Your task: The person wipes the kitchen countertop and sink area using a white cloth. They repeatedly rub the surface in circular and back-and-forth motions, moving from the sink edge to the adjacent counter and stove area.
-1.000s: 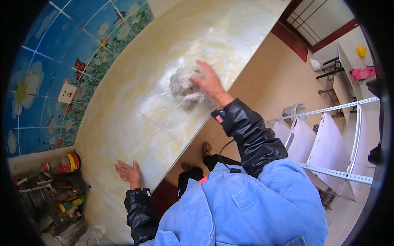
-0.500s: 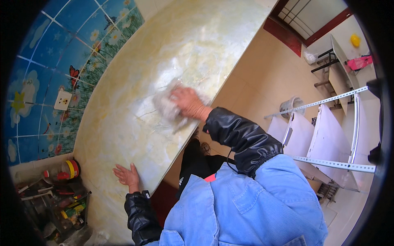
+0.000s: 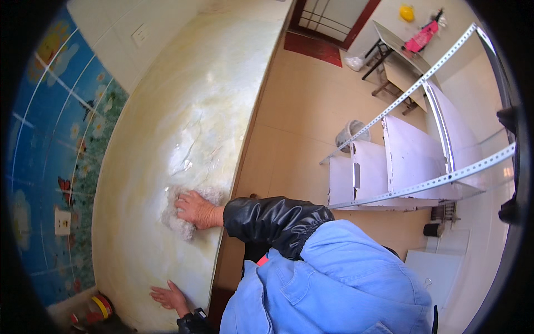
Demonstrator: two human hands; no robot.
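My right hand (image 3: 198, 210) presses a fluffy, greyish-white cloth (image 3: 181, 227) onto a long countertop (image 3: 128, 183) with a yellow and pale marbled surface. The fingers are curled over the cloth near the counter's front edge. Just beyond it, wet streaks shine on the surface. My left hand (image 3: 170, 298) lies flat on the counter at the near end, fingers spread, with nothing in it. Black sleeves cover both forearms.
A tiled wall (image 3: 47, 150) with a socket (image 3: 62, 221) borders the counter on the left. A clear jar (image 3: 94, 309) stands at the near left corner. On the right are metal-framed white shelves (image 3: 414, 156), a bucket (image 3: 353, 133) and a table (image 3: 400, 47) against the far wall.
The view has swung, so the counter and shelves sit differently in it. My right hand has drawn the cloth nearer to me along the counter. The left hand stays flat.
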